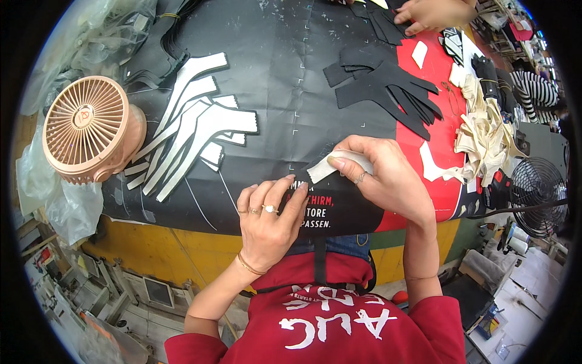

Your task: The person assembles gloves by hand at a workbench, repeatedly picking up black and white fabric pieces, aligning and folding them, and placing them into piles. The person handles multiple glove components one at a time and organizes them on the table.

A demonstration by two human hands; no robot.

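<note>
My right hand [388,173] pinches a white, black-edged cut piece [323,169] between thumb and fingers, just above the dark table covering. One end of the piece points toward my left hand [270,212], which is palm down with its fingers stretched forward; I see nothing in it. To the left lies an overlapping pile of similar white pieces [200,124], forked or curved in shape with black edges. Beyond my right hand, several black cut pieces [388,91] are fanned out over one another.
A pink fan [85,130] stands at the left beside clear plastic bags [79,200]. Another person's hand [436,13] reaches over black pieces [376,21] at the far right. Crumpled cream fabric pieces [485,130] and a white scrap [435,165] lie on the right.
</note>
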